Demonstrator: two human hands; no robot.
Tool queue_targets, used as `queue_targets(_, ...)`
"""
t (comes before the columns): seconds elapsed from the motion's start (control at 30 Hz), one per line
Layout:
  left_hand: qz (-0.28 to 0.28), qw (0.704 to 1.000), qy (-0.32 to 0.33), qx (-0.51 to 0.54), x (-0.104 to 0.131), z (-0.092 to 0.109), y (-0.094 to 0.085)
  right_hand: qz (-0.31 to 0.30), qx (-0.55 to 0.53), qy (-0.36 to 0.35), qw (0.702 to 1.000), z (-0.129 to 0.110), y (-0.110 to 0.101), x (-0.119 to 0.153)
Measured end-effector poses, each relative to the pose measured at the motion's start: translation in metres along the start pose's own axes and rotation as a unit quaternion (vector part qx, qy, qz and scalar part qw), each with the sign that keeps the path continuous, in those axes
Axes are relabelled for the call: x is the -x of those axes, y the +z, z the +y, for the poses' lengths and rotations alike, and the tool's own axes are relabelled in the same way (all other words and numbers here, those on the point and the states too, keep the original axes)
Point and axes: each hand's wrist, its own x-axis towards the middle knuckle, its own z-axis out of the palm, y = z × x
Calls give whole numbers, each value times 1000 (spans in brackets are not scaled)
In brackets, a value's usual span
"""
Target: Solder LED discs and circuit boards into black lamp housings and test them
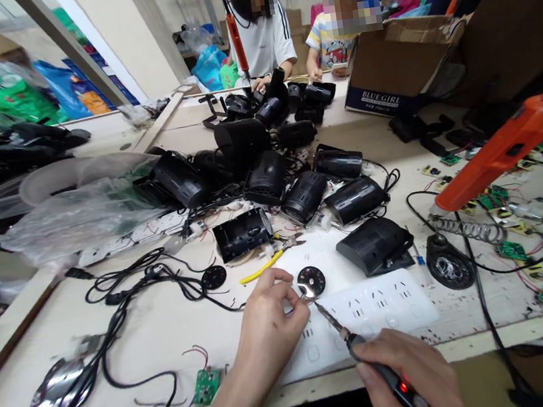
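Note:
My right hand point(409, 373) grips a soldering iron point(351, 340) with a lit red light on its handle. The iron's tip points up and left, close to the fingertips of my left hand point(274, 314). Those left fingers are pinched together, and what they hold is too small to make out. Just beyond the fingertips lies a round black disc point(311, 281) with a shiny patch. Under both hands is a white power strip panel point(381, 306) with rows of slots. Yellow-handled cutting pliers point(263, 268) rest behind my left hand.
Several black plastic housings point(305, 195) are heaped across the middle. Black cables point(123, 298) and a green circuit board point(207, 384) lie at left. On the right are an orange tool point(501, 151), a coiled-spring stand point(470, 228) and more boards. Two people point(261, 36) are across the table.

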Motion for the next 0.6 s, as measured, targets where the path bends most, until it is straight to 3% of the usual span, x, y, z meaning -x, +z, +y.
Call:
queue_targets(0.33, 21, 999, 31, -10, 5, -6, -4, 16, 5, 12, 1000, 0, -3, 1)
queue_targets(0.6, 80, 991, 102, 38, 16, -10, -6, 6, 29, 12, 999, -2, -7, 1)
